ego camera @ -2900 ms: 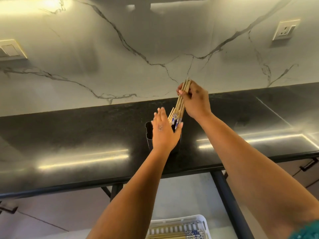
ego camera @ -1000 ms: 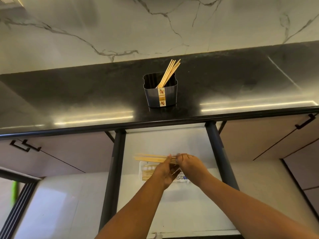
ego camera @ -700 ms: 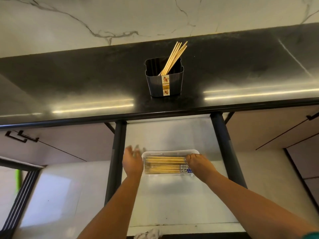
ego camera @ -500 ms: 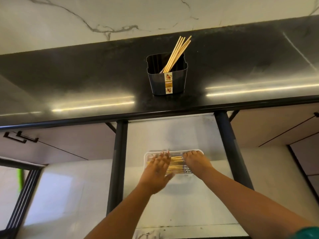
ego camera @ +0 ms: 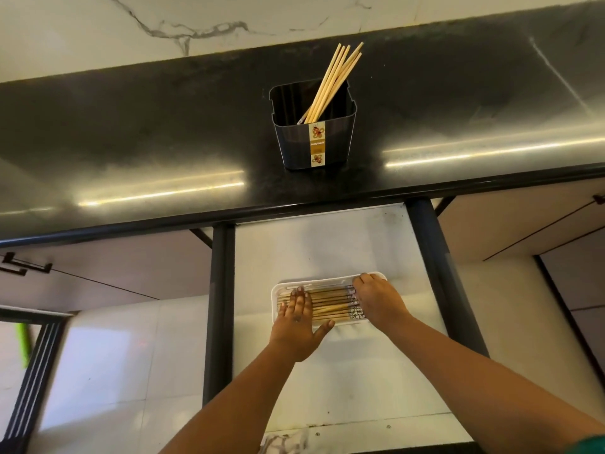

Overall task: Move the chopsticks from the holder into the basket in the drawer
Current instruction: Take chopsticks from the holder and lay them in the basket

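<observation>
A dark square holder [ego camera: 314, 142] stands on the black counter with several plain wooden chopsticks [ego camera: 334, 80] leaning to the upper right in it. Below, in the open drawer [ego camera: 327, 247], a white basket [ego camera: 330, 281] holds several chopsticks [ego camera: 330, 303] lying side by side, patterned ends to the right. My left hand [ego camera: 299, 319] lies flat, fingers straight, on the left part of the bundle. My right hand [ego camera: 376, 299] rests on the patterned ends at the basket's right side; its fingertips are hidden.
The black counter [ego camera: 131, 132] runs across the view under a marble wall. Dark drawer rails [ego camera: 222, 290] flank the white drawer floor. Closed cabinet fronts with black handles [ego camera: 23, 267] sit left and right. A pale tiled floor lies below left.
A bundle was lifted out of the holder, carried down and laid in the basket. Both hands let go of it; my left hand came back flat onto the chopsticks.
</observation>
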